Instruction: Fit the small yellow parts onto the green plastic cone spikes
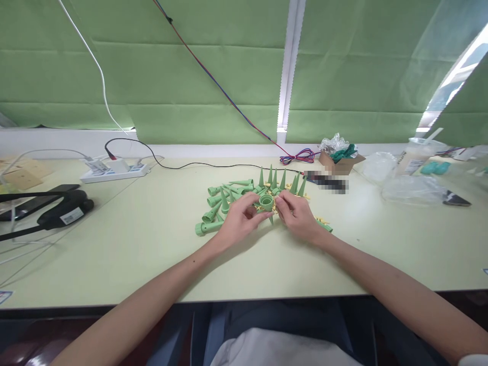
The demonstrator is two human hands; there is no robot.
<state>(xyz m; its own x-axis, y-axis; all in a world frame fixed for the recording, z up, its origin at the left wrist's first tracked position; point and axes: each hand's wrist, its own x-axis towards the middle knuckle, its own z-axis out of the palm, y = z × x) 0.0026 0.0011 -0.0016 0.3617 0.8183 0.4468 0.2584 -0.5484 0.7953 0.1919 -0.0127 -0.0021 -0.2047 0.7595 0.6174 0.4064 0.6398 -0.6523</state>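
Both hands meet over a pile of green plastic cone spikes (224,201) on the pale table (137,244). My left hand (240,219) and my right hand (297,216) pinch one green cone (267,204) between them, its round open end facing me and its tip pointing down. Several more cones stand upright (280,179) just behind the hands. Small yellow pieces (322,220) lie among the cones and beside my right wrist.
A white power strip (114,172) with plugged cables sits back left, a black device (63,211) at the left edge. A small cardboard box (340,161), clear plastic bags (412,185) and a bottle (415,155) lie back right. Green blinds hang behind.
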